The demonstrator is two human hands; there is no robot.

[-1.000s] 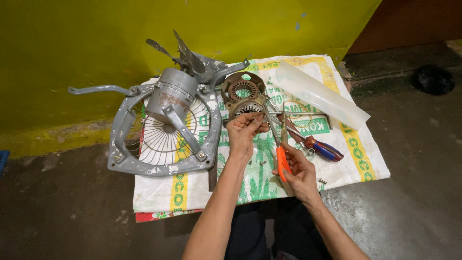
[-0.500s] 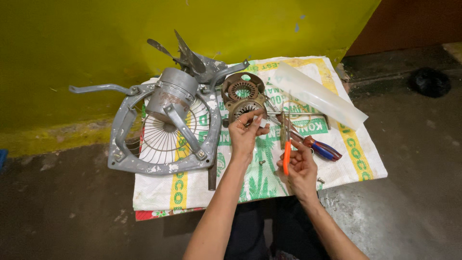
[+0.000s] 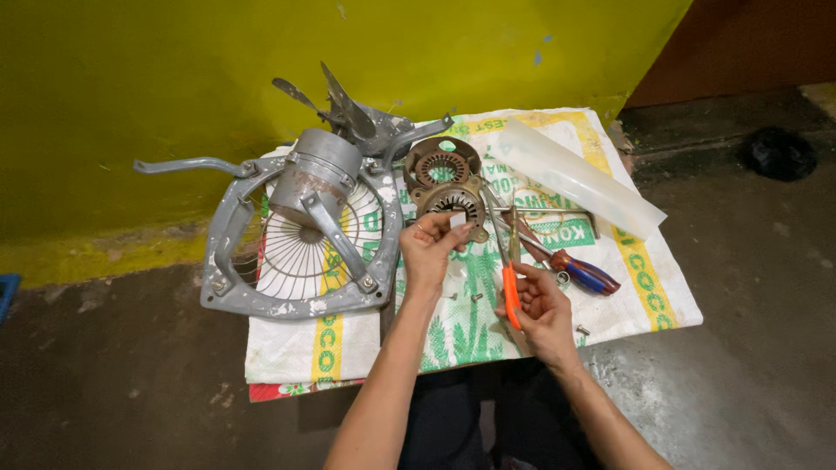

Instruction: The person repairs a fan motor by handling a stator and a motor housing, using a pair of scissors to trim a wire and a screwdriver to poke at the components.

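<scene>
My left hand (image 3: pixel 431 248) pinches a small white slip (image 3: pixel 457 221) right in front of a round slotted motor core (image 3: pixel 453 206) lying on a printed woven sack (image 3: pixel 644 287). My right hand (image 3: pixel 542 306) grips orange-handled scissors (image 3: pixel 508 277), blades pointing away toward the wall. A second rusty ring-shaped motor part (image 3: pixel 440 165) sits just behind the core. Left of my hands lies a grey fan frame (image 3: pixel 228 261) with a wire guard and a cylindrical motor housing (image 3: pixel 312 178).
Pliers with red and blue handles (image 3: pixel 579 268) lie right of the scissors. A translucent plastic sheet (image 3: pixel 575 174) rests at the sack's far right. Grey fan blades (image 3: pixel 344 109) lean by the yellow wall. Small screws (image 3: pixel 582 330) dot the sack. A dark lump (image 3: pixel 778 152) lies on the floor.
My right hand has shifted the scissors a little, their blades now pointing away beside the motor core. My left hand stays at the core with the white slip between its fingertips.
</scene>
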